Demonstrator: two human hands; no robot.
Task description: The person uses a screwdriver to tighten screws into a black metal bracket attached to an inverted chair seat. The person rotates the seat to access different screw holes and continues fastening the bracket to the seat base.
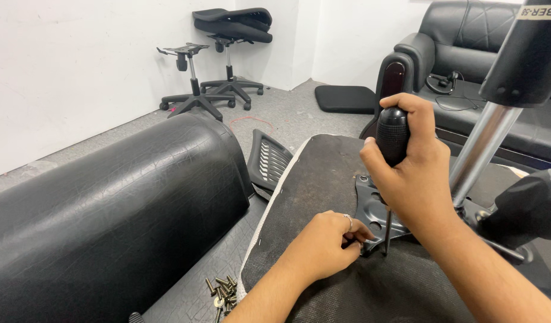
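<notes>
A black leather sofa backrest (pixel 108 221) fills the lower left, just left of the upturned chair seat (pixel 323 197), which serves here as the landmark. That seat lies underside up, its dark fabric base edged with a pale seam. Beyond the seat, at the far right, stands a black leather sofa (pixel 461 36) with a cable on its cushion. Rising from the seat's right side is a chrome gas-lift cylinder (pixel 481 149) capped by a black sleeve. Far behind the seat, by the white wall, stand two chair bases (pixel 213 84), one bearing stacked seat pads. A flat black cushion (pixel 346 98) lies on the grey floor behind the seat. A slotted black plastic panel (pixel 266 161) leans just left of the seat.

Bolted on the seat is a black metal mounting plate (pixel 374 209). The right hand (pixel 413 161) is closed tight around the black handle of a screwdriver (pixel 392 140), held upright with its shaft running down to the plate's near edge. The left hand (pixel 329 242), ring on one finger, has its fingers curled and pinched at that same edge, touching the plate beside the shaft. A small heap of bolts (pixel 222 293) lies just left of the seat's near corner.
</notes>
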